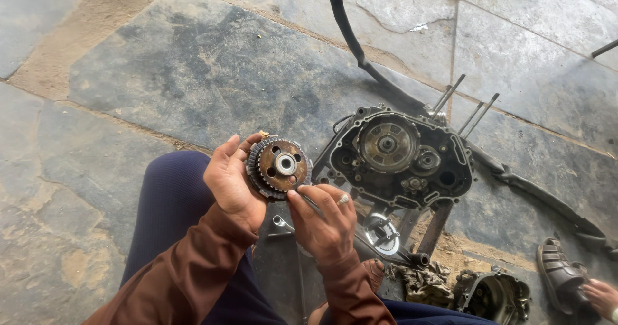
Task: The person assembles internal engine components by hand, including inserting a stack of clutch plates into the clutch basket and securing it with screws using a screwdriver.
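My left hand [232, 180] grips a round, rusty clutch hub [279, 167] with toothed plates around its rim and a shiny bearing at its centre, held up over my knee. My right hand [324, 219], with a ring on one finger, pinches a thin metal tool [311, 203] whose tip touches the hub's lower right edge. Just right of both hands, an open engine case [399, 157] lies on the stone floor, with gears showing inside.
A black rubber hose [351, 35] runs from the engine toward the top. A wrench [280, 222], a sprocket-like part [381, 233], a dirty rag [421, 283] and an engine cover [492, 296] lie near my legs. Another person's sandalled foot [561, 273] is at the lower right.
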